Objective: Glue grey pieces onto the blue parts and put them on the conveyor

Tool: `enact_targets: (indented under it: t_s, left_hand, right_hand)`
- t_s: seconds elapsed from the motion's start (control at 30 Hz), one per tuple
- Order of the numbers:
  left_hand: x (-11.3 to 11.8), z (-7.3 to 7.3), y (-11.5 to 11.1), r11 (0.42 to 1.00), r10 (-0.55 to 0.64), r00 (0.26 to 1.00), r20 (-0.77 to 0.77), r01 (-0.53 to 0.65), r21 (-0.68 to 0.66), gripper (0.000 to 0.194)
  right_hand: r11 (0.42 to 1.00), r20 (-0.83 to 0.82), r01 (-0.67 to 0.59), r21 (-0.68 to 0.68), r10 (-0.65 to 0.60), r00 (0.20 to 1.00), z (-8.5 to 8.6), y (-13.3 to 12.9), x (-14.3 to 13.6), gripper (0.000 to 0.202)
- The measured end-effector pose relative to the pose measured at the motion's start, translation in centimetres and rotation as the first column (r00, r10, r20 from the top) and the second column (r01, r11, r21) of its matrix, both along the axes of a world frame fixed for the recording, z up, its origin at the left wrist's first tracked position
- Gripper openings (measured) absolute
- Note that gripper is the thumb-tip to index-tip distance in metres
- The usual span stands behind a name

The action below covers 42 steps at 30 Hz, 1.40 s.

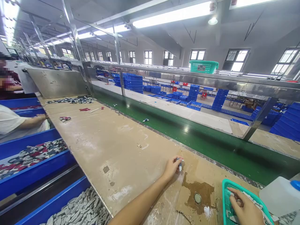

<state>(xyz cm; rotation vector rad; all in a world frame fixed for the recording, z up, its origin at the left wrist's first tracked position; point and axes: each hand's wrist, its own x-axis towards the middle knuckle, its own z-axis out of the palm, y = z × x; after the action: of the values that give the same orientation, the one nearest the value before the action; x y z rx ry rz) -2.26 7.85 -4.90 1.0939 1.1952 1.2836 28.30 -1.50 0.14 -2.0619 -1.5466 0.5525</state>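
My left hand point(172, 168) is closed around small grey-and-white flat pieces point(180, 165) just above the tan worktop, with a touch of red beside the fingertips. Over the green plastic basket point(224, 200) at the lower right, my right hand point(246, 206) has its fingers curled inward; what they pinch, if anything, is not clear. Pale flat pieces point(257, 204) lie in that basket, partly hidden by the hand. Between my hands, a small round metal cap point(197, 197) sits on a wet, torn piece of cardboard point(182, 203).
A white jug point(278, 195) with a blue cap stands right of the basket. Along the worktop runs a green conveyor belt point(164, 125). Blue bins point(35, 170) of small pieces line the left edge, where a person's arm point(31, 122) reaches in. Another green basket point(203, 67) rests on the rail.
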Motion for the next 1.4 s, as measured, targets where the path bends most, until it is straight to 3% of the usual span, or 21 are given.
enact_targets:
  t_s: [0.1, 0.3, 0.67, 0.83, 1.07, 1.4]
  left_hand:
    - [0.0, -0.1, -0.1, 1.0, 0.007, 1.0, -0.011, -0.006, 0.009, 0.053]
    - [0.1, 0.2, -0.3, 1.0, 0.011, 0.999, -0.034, -0.011, 0.015, 0.048]
    - [0.2, 0.3, -0.4, 1.0, 0.009, 0.998, -0.07, -0.009, 0.001, 0.041]
    - [0.2, 0.5, -0.5, 1.0, 0.002, 0.996, -0.084, -0.003, 0.0, 0.044]
    - [0.2, 0.2, -0.5, 1.0, -0.018, 0.992, -0.123, 0.02, 0.012, 0.049]
    - [0.3, -0.2, -0.4, 1.0, -0.002, 0.991, -0.131, 0.004, 0.014, 0.055]
  right_hand:
    - [1.0, -0.048, 0.016, -0.026, -0.018, 0.999, -0.2, 0.1, 0.2, 0.063]
    - [0.997, -0.1, -0.052, -0.06, 0.045, 0.994, -2.1, 0.5, 1.8, 0.051]
    - [0.995, -0.091, -0.098, -0.005, 0.097, 0.991, -4.4, 1.4, 3.1, 0.054]
    - [0.981, 0.032, -0.195, 0.001, 0.195, 0.98, -4.6, 1.5, 3.2, 0.034]
    - [0.958, 0.201, -0.278, -0.076, 0.288, 0.936, -4.4, 1.5, 3.3, 0.033]
    - [0.941, 0.221, -0.233, -0.245, 0.288, 0.932, -4.2, 1.3, 3.2, 0.037]
